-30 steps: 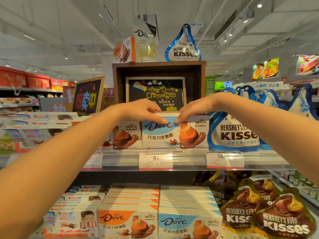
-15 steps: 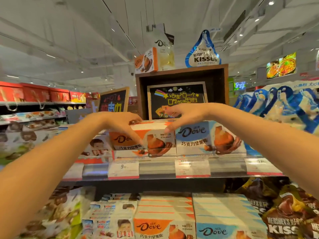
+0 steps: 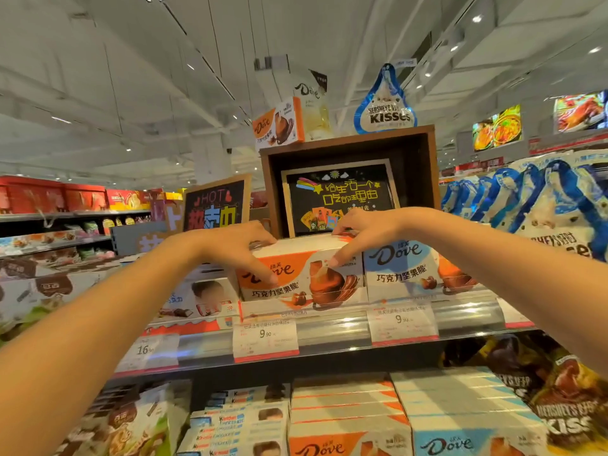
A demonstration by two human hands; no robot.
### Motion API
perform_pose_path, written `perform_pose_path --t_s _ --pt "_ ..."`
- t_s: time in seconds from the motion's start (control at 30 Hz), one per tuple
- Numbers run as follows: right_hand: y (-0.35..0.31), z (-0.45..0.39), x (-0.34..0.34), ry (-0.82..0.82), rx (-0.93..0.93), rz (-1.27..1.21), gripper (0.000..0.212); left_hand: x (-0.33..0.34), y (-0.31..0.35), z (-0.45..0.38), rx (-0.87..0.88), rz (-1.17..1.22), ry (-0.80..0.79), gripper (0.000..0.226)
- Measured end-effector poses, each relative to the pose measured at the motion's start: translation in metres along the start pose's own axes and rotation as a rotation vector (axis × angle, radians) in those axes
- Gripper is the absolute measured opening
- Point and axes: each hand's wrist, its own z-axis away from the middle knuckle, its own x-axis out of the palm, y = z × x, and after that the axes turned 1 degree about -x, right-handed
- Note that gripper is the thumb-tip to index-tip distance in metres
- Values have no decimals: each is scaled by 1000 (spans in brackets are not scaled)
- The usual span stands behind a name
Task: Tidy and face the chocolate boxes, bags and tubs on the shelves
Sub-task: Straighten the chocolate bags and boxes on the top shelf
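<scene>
Here both hands are on the orange Dove box point(image 3: 302, 281), which stands at the front edge of the upper shelf point(image 3: 332, 337), near the middle of its visible length. The box shows an orange corner with the white Dove word, a picture of chocolate pieces and nuts, and a pale top side. It stands upright with its face to the aisle. The left hand point(image 3: 230, 248) lies over the top left corner of the box, with its fingers bent down over the front face and the thumb on the top. The right hand point(image 3: 362, 235) grips the top right part, the fingers curled over the back edge and the thumb pressing on the front face.

Just beside it on the right stands a blue Dove box point(image 3: 404, 268), touching the orange one. On the left are Kinder boxes point(image 3: 204, 297), a little lower. Behind the hands a brown wooden case point(image 3: 421, 172) holds a black sign with coloured writing point(image 3: 342, 195), and this case closes the space behind the boxes. Blue Hershey's Kisses bags point(image 3: 539, 205) fill the right end of the shelf. White price tags point(image 3: 265, 337) hang along the front edge. On the lower shelf lie more Dove boxes point(image 3: 348, 413) in flat piles.
</scene>
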Motion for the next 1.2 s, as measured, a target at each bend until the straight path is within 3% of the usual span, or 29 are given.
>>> perform_pose_path --t_s 0.1,0.3,0.37,0.47,0.77,0.9,1.07,1.2 --pt "0 1 1 -35 4 -65 72 1 -5 2 -25 119 -15 53" --pt "-2 4 -2 -48 20 -83 81 -1 -4 2 -28 252 -68 59" --pt "-3 5 -3 -77 17 -114 73 -3 -4 3 -38 294 -73 67" --pt "-4 8 -7 -140 52 -182 57 -5 -3 3 -44 292 -106 61" --pt "-8 13 -11 -220 60 -206 56 -3 9 2 -8 219 -274 63" --pt "-10 12 -8 -169 78 -125 72 -6 9 5 3 292 -245 59" --pt "-10 13 -9 -176 139 -179 42 -11 11 2 -4 336 -283 52" --pt "-12 11 -8 -157 175 -207 68 -12 12 -4 -27 323 -293 50"
